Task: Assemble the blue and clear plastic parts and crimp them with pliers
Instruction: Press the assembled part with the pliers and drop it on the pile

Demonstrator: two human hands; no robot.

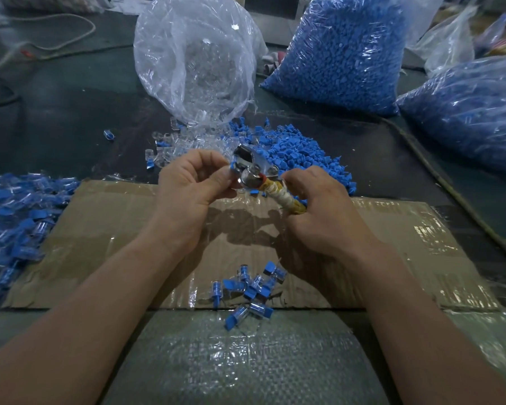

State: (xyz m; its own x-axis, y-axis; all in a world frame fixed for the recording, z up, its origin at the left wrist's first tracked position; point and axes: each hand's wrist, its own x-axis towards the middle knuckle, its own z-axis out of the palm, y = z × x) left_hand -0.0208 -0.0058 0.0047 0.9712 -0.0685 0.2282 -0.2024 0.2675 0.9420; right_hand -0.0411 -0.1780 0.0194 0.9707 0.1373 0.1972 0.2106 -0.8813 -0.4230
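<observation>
Nearby: loose blue parts (298, 153) and clear-parts bag (193, 62) behind pliers (251, 168).

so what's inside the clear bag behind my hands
Clear parts lie heaped in the clear bag, and more spill from its mouth. Creases and glare on the film hide how deep the heap goes.

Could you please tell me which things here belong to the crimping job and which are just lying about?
Job: left hand pinching blue part; right hand gripping pliers; loose blue pile; clear-parts bag; assembled pieces.
Lying about: full blue bags; white cord.
</observation>
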